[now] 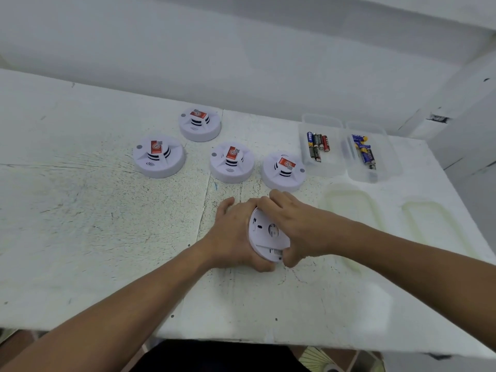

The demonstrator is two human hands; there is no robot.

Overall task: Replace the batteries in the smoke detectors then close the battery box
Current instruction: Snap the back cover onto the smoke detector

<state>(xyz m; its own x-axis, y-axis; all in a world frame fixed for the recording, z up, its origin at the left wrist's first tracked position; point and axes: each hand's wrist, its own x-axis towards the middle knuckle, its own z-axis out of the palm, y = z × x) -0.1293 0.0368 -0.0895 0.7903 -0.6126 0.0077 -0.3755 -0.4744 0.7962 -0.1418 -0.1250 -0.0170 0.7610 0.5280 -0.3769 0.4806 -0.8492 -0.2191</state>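
Grips a tilted smoke detector (264, 234) at lower centre, left hand (236, 232) round one rim, right hand (300, 226) pinching the other. Could slip under a hard twist and strike four detectors (232, 162) just beyond. Open battery boxes (324, 167) upper right.

Both my bare forearms reach forward and converge.
My left hand (233, 232) cups the smoke detector (264, 233), fingers curled round its edge; my right hand (299, 229) grips its other side, thumb low.

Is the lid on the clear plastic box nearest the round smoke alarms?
No, that clear plastic box stands open, and a pale lid lies on the white table.
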